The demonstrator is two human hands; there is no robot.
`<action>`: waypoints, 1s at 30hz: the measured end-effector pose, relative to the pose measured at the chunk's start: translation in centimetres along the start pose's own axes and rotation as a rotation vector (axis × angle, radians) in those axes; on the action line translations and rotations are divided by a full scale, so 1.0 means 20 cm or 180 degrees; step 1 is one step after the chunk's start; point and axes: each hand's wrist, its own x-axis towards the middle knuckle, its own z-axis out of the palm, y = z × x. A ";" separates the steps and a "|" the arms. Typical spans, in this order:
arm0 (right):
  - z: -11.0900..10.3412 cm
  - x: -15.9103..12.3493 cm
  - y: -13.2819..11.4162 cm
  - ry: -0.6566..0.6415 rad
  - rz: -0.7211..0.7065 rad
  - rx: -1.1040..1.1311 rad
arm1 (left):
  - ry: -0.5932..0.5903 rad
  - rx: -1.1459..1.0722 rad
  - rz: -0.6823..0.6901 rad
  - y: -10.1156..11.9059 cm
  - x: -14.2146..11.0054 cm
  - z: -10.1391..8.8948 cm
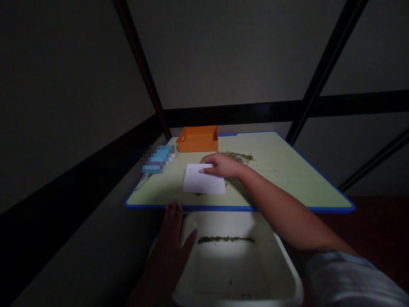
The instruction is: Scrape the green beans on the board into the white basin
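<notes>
We see a thin white card (204, 183) held tilted over the near part of the table (303, 170), small green granules (239, 157) scattered around it. Below the near edge, our white tub (230, 264) holds more granules in a line.

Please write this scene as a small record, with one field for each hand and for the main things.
Table: pale green top, blue edge
Right hand: holds a white card over the table's near part; card contact with the surface unclear
White bin: at the table's near edge
Left hand: at the bin's left rim; grip unclear
Greenish grains: scattered beyond the right hand, a few near the card, a line inside the bin
Orange tray: far left on the table
Blue object: table's left side, pixelated, identity unclear
</notes>
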 end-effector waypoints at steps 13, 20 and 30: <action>0.00 0.00 0.00 -0.0014 0.0058 -0.0038 | -0.0211 -0.0211 -0.0255 0.03 0.01 -0.03; 0.00 0.00 0.01 0.0003 0.0116 -0.0045 | -0.0197 -0.0247 -0.0299 0.03 0.01 -0.02; 0.00 0.00 0.01 0.0019 0.0129 0.0065 | -0.0117 -0.0360 -0.0238 0.02 0.01 -0.02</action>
